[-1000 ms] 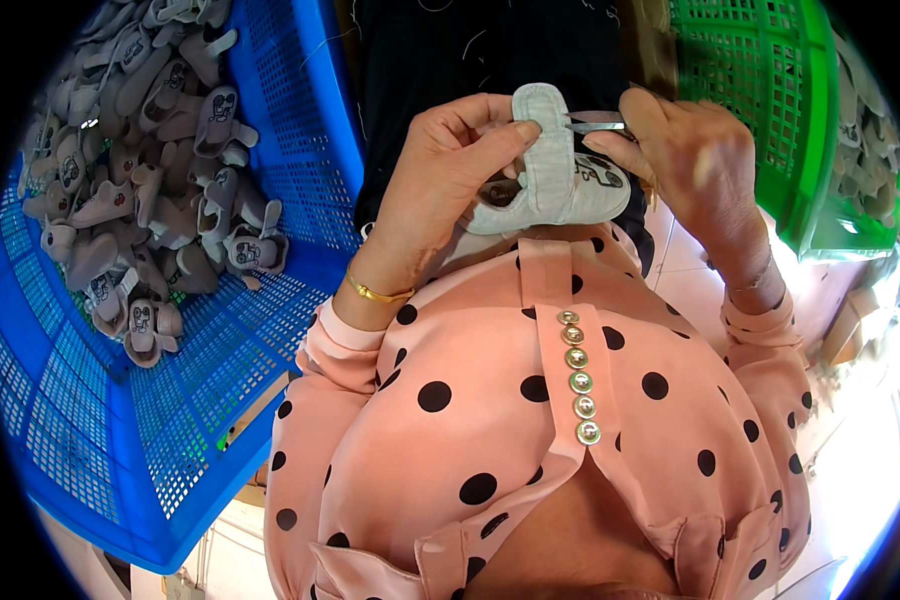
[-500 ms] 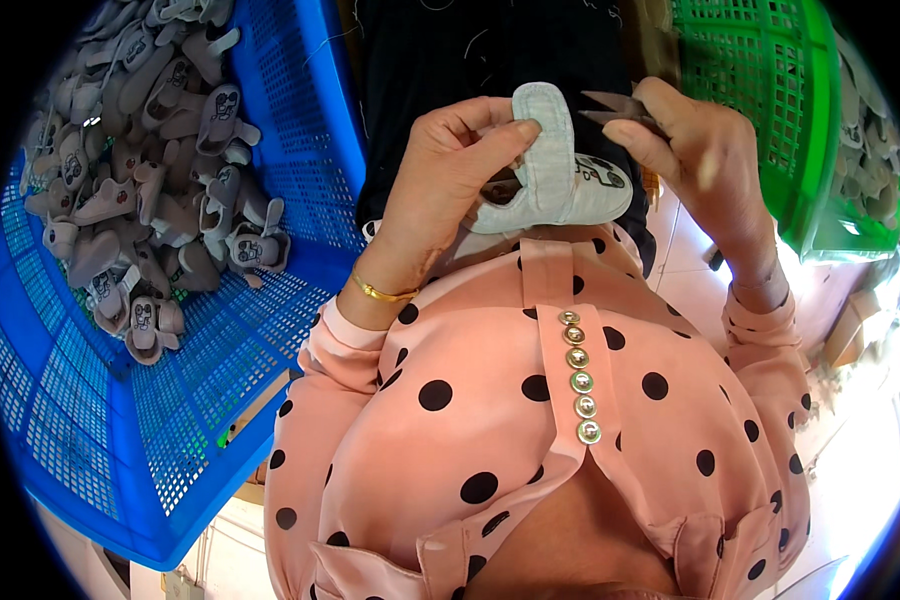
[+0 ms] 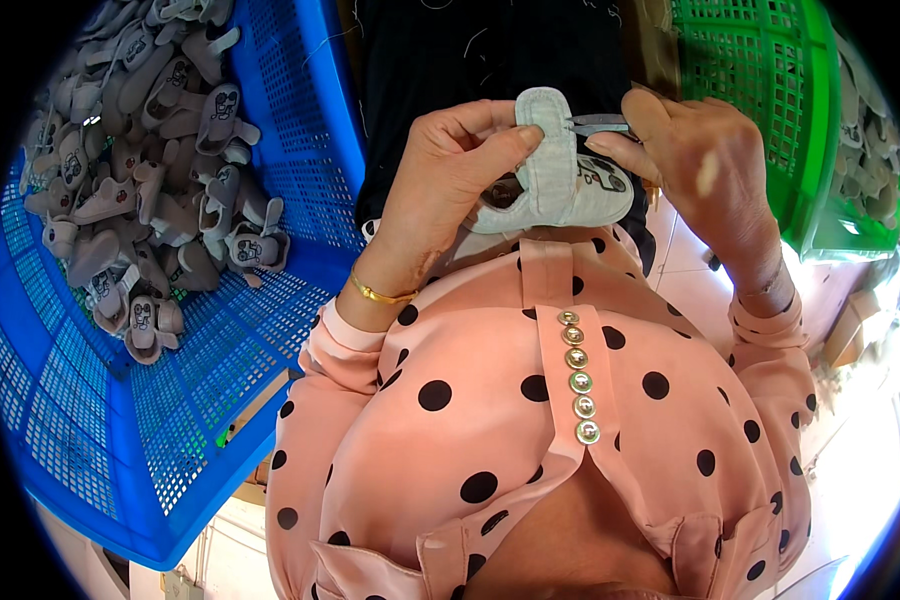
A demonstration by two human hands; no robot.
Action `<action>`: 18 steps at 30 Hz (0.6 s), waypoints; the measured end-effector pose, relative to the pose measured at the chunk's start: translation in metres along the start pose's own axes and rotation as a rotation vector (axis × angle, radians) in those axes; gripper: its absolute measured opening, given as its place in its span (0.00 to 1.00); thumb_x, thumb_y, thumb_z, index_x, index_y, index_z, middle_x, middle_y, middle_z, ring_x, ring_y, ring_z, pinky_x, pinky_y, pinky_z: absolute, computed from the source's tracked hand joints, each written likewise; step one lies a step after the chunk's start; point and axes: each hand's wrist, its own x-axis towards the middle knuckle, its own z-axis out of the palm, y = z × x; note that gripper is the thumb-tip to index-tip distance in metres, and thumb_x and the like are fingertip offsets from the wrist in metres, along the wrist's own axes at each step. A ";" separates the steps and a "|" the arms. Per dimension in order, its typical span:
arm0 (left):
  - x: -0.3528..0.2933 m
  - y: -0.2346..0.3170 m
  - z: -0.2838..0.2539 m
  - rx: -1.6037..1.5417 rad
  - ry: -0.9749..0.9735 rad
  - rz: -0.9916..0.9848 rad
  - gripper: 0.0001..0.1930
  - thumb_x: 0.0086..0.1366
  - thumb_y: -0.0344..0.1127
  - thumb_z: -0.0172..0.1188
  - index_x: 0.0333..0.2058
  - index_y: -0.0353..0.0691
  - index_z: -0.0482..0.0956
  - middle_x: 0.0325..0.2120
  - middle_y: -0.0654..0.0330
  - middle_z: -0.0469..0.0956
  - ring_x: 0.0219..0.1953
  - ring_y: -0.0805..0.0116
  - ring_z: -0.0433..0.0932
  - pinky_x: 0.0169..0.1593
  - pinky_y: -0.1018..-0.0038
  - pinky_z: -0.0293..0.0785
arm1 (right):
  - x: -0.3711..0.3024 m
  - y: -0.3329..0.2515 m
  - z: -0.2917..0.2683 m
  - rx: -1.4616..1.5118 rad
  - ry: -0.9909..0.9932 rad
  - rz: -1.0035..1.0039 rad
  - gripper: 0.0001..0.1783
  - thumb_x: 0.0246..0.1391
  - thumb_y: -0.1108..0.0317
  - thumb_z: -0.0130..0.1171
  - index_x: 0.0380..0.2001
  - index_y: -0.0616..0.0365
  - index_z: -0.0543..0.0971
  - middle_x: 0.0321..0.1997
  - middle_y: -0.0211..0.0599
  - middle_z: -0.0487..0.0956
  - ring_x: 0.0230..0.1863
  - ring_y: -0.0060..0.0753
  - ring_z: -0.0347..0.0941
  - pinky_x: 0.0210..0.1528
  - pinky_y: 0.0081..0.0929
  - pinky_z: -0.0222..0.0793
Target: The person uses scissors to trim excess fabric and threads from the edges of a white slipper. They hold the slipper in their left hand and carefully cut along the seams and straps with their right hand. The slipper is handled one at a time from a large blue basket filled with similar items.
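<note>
My left hand (image 3: 475, 155) pinches the strap of a small pale grey child's shoe (image 3: 570, 205) between thumb and fingers. The strap stands upright, and the toe with a dark printed picture points right. My right hand (image 3: 695, 150) is closed around a pair of thread snips (image 3: 602, 124). Their metal tips touch or nearly touch the strap's right edge, and the blades look close together. The handles are hidden in the palm.
At the left stands a big blue plastic basket (image 3: 315, 130) holding a heap of similar small shoes (image 3: 100, 200). A green basket (image 3: 820, 150) with more shoes is at the right. Loose threads lie on the dark trousers (image 3: 450, 60).
The snips have come left to the strap's edge, and their blades have drawn closer together. My right hand has turned and shifted a little. My left hand and the shoe have barely moved.
</note>
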 end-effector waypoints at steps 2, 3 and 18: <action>-0.001 -0.002 0.001 -0.015 0.009 0.004 0.12 0.63 0.28 0.62 0.45 0.33 0.82 0.33 0.57 0.84 0.32 0.75 0.82 0.36 0.80 0.80 | -0.001 0.000 0.000 0.030 -0.012 0.012 0.23 0.47 0.49 0.65 0.18 0.54 0.68 0.13 0.34 0.68 0.15 0.38 0.68 0.17 0.30 0.61; -0.001 -0.003 0.001 -0.023 0.013 0.006 0.12 0.63 0.28 0.62 0.45 0.33 0.82 0.33 0.57 0.84 0.32 0.75 0.82 0.36 0.80 0.80 | -0.001 0.000 0.000 0.038 -0.020 0.015 0.23 0.47 0.49 0.65 0.18 0.54 0.68 0.13 0.35 0.68 0.15 0.39 0.68 0.17 0.30 0.60; 0.001 -0.005 0.003 -0.056 0.000 -0.018 0.11 0.63 0.28 0.62 0.44 0.32 0.82 0.33 0.57 0.84 0.32 0.75 0.82 0.37 0.79 0.80 | -0.009 0.010 0.013 0.238 0.017 0.065 0.21 0.52 0.52 0.63 0.19 0.55 0.70 0.11 0.39 0.63 0.13 0.43 0.63 0.16 0.33 0.57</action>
